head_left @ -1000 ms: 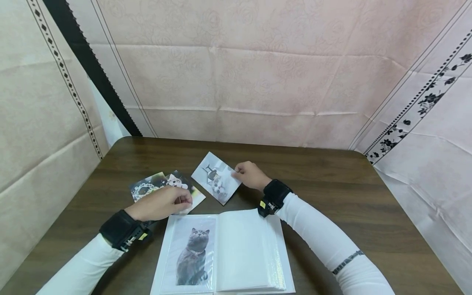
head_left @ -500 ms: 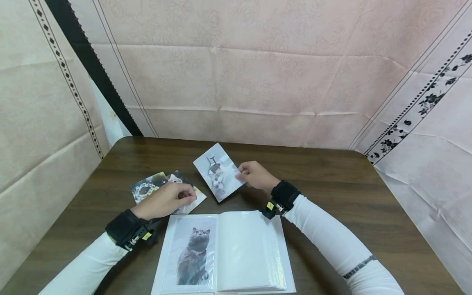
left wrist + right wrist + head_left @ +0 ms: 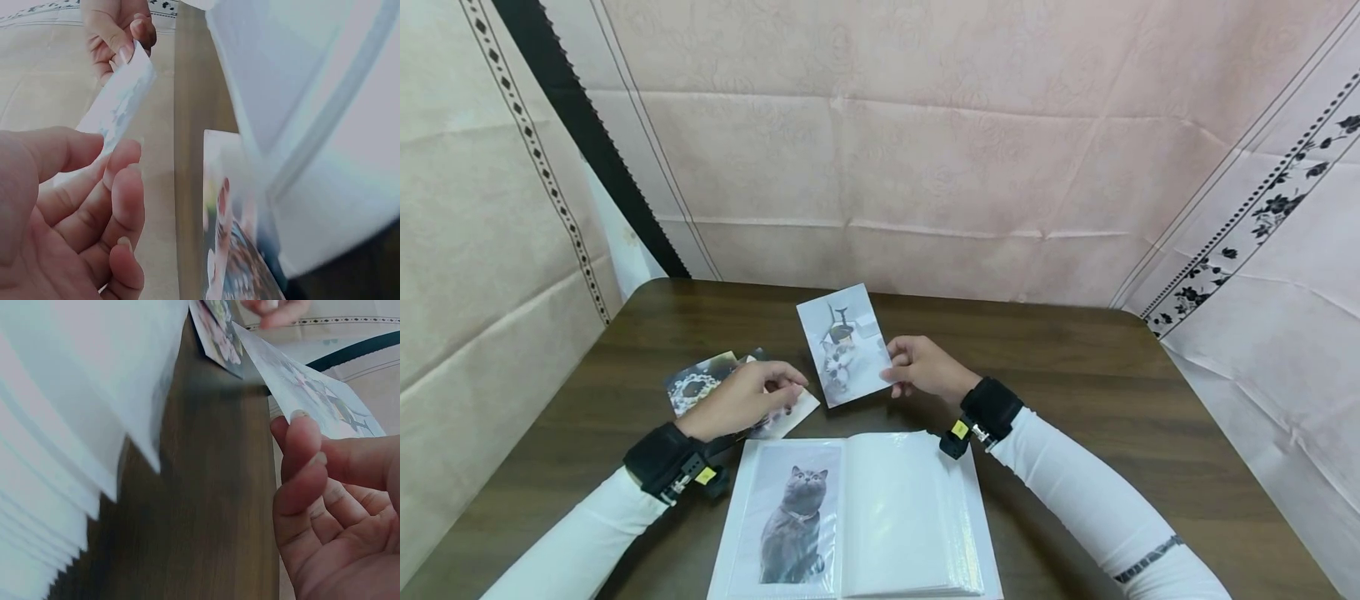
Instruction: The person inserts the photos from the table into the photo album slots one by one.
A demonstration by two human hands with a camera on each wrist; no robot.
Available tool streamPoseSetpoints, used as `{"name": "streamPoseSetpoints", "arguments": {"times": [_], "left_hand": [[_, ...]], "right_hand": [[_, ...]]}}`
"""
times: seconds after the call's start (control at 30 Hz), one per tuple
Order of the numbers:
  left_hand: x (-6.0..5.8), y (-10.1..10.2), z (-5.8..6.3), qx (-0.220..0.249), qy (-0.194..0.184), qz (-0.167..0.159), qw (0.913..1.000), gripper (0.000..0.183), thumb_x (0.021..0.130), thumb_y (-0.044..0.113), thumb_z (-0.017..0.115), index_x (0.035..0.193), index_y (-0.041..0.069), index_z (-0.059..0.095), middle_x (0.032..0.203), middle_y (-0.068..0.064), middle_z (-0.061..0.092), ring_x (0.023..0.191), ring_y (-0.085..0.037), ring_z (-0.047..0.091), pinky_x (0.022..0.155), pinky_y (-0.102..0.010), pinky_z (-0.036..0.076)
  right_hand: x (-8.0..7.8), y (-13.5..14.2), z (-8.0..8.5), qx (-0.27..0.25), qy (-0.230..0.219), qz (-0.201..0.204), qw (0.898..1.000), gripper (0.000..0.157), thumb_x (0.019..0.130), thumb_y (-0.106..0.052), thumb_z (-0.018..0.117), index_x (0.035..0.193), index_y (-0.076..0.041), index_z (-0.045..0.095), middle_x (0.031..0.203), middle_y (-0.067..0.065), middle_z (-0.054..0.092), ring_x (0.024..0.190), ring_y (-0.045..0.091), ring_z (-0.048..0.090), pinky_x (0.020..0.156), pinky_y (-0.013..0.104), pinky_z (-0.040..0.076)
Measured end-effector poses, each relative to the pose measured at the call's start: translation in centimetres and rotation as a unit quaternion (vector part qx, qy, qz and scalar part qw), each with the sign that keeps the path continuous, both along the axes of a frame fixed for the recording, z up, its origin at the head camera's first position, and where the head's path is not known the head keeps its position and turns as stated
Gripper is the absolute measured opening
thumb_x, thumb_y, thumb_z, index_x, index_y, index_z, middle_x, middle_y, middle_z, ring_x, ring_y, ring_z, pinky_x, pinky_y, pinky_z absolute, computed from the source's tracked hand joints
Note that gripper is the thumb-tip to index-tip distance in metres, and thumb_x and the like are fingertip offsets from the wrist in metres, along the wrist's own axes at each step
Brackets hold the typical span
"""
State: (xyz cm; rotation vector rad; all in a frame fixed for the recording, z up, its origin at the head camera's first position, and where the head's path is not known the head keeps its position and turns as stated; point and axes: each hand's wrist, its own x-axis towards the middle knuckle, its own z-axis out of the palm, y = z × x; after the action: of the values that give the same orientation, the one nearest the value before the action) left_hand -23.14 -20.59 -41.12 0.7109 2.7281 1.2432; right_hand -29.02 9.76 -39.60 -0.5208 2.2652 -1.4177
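Right hand pinches photo near 1 corner; left hand loosely curved, empty. Off-centre grip could let photo swivel or bend.

Head view: even, soft light, faint glare on the album page, soft shadow on the tabletop at lower right. Left wrist view: hazy; sheen bleaches the photo. Right wrist view: near pages overexposed, blurred at left.

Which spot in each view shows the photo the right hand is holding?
Head: held photo near the middle, left of the right hand.
Left wrist: held photo at upper left, partly behind the left hand.
Right wrist: held photo at upper right.
Shared landmark: the white album, bottom, right and left respectively.
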Motion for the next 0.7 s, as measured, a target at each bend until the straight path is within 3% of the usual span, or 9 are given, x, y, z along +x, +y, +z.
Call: {"name": "streamPoseSetpoints", "arguments": {"times": [0.2, 0.43, 0.7], "left_hand": [[-0.3, 0.4, 0.1, 0.017, -0.025, 0.014, 0.9994, 0.026, 0.096, 0.028, 0.058, 0.107, 0.007, 0.067, 0.083, -0.008, 0.066, 0.072, -0.025, 0.059, 0.057, -0.029, 0.047], [-0.8, 0.8, 0.2, 0.023, -0.044, 0.009, 0.9987, 0.032, 0.096, 0.035, 0.055, 0.106, 0.007, 0.068, 0.083, -0.010, 0.066, 0.071, -0.027, 0.060, 0.056, -0.031, 0.049], [-1.2, 1.7, 0.7, 0.037, -0.057, 0.012, 0.9976, 0.025, 0.098, 0.031, 0.052, 0.099, 0.011, 0.067, 0.082, -0.013, 0.067, 0.065, -0.034, 0.059, 0.055, -0.035, 0.050]], "right_hand": [[0.5, 0.3, 0.2, -0.023, -0.007, 0.027, 0.999, 0.025, 0.089, -0.007, 0.064, 0.111, -0.002, 0.053, 0.092, 0.032, 0.063, 0.070, 0.033, 0.063, 0.061, 0.028, 0.049], [0.9, 0.6, 0.5, -0.039, -0.026, 0.052, 0.998, 0.027, 0.091, -0.004, 0.060, 0.115, 0.000, 0.049, 0.095, 0.035, 0.062, 0.078, 0.045, 0.061, 0.065, 0.030, 0.051], [1.5, 0.8, 0.5, -0.043, -0.039, 0.061, 0.996, 0.032, 0.091, -0.006, 0.062, 0.119, 0.000, 0.048, 0.095, 0.033, 0.064, 0.079, 0.042, 0.063, 0.070, 0.032, 0.053]]}}
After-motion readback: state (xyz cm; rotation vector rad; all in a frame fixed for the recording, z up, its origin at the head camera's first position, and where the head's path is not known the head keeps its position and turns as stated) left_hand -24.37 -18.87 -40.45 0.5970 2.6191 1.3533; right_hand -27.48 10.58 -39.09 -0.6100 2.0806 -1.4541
